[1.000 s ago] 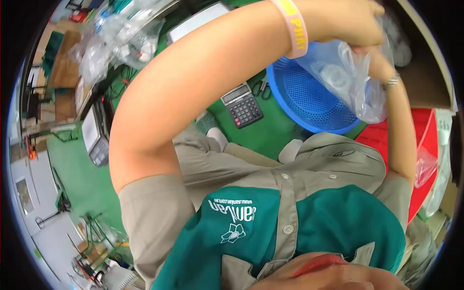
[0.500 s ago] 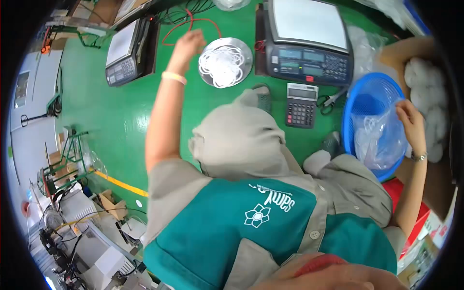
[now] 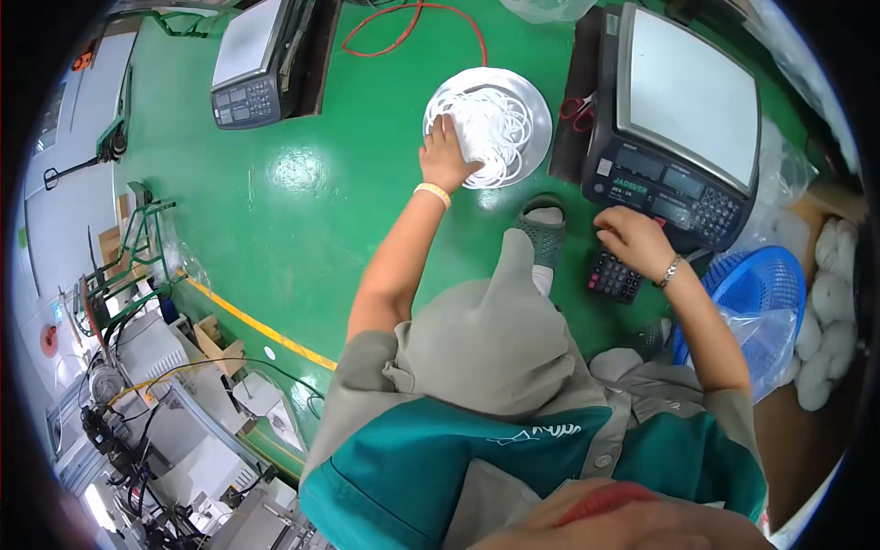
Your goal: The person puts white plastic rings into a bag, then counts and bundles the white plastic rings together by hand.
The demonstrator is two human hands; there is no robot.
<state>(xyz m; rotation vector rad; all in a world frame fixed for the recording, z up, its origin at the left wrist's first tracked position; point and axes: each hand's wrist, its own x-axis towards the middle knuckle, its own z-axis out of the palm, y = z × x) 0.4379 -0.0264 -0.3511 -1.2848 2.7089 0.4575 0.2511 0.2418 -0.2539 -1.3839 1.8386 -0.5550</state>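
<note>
My left hand (image 3: 446, 160) rests its spread fingers on a pile of white rings (image 3: 500, 128), thin and looped like cords. The pile lies on a round metal plate (image 3: 541, 137) on the green floor. My right hand (image 3: 634, 240) hovers over the top of a calculator (image 3: 616, 277), its fingers loosely bent with a gap at the thumb. Nothing shows in it. The hand hides the calculator's display. Just above this hand stands a large scale (image 3: 692, 101) with a white pan and dark keypad.
Red-handled scissors (image 3: 577, 112) lie at the large scale's left side. A blue basket (image 3: 756, 284) with a clear plastic bag (image 3: 765, 339) stands at right, beside white bundles (image 3: 832, 293). A second scale (image 3: 249, 64) is at upper left. A red cable (image 3: 412, 27) crosses the floor.
My left hand has come down onto the white rings from beside the plate. My right hand has let go of the plastic bag and moved left to the calculator. The view has shifted.
</note>
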